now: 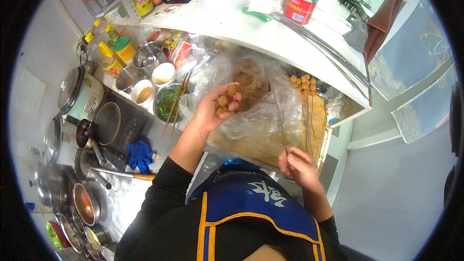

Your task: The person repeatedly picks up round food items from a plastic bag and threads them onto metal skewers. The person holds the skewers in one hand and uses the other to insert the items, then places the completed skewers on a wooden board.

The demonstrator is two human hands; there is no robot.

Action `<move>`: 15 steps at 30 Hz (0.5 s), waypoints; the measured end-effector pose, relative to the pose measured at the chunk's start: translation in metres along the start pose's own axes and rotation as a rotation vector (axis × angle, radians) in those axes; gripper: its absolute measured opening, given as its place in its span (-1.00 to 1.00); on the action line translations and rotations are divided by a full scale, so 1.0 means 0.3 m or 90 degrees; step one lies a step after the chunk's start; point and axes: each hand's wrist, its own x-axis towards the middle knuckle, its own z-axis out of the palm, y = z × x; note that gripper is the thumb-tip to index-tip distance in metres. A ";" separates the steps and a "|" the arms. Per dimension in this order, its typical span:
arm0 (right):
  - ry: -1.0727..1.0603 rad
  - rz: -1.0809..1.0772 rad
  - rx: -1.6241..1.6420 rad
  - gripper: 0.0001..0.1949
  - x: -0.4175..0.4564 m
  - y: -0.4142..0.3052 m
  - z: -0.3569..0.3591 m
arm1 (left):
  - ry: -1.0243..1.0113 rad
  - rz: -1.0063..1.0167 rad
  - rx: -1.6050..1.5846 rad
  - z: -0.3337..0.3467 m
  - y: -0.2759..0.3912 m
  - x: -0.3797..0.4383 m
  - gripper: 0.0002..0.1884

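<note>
My left hand (214, 108) is turned palm up and holds several small brown balls (222, 100). My right hand (299, 165) grips the lower end of a thin metal skewer (281, 125), which points away from me; no ball shows on it. Beyond my left hand lies a clear plastic bag (250, 127) with a brown mass (250, 87) in it, on a wooden board (235, 146). At the board's far right, similar balls are threaded on skewers (303, 85) that lie side by side.
A bowl of chopped greens (167, 105) with wooden chopsticks (177, 101) across it stands left of the bag. Small bowls and bottles stand behind it. A white shelf (232, 18) overhangs the board's far side. Pans, a cooktop (127, 130) and a blue glove (141, 156) are at left.
</note>
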 end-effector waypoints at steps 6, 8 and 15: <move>-0.018 0.002 -0.123 -0.72 0.064 0.026 0.133 | 0.037 0.016 0.074 0.017 0.007 -0.064 -0.60; 0.003 -0.020 -0.137 -0.72 0.067 0.054 0.140 | 0.054 0.017 0.050 -0.019 0.022 -0.080 -0.61; 0.025 0.008 -0.173 -0.77 0.039 0.080 0.192 | 0.062 0.017 -0.061 -0.052 0.049 -0.087 -0.60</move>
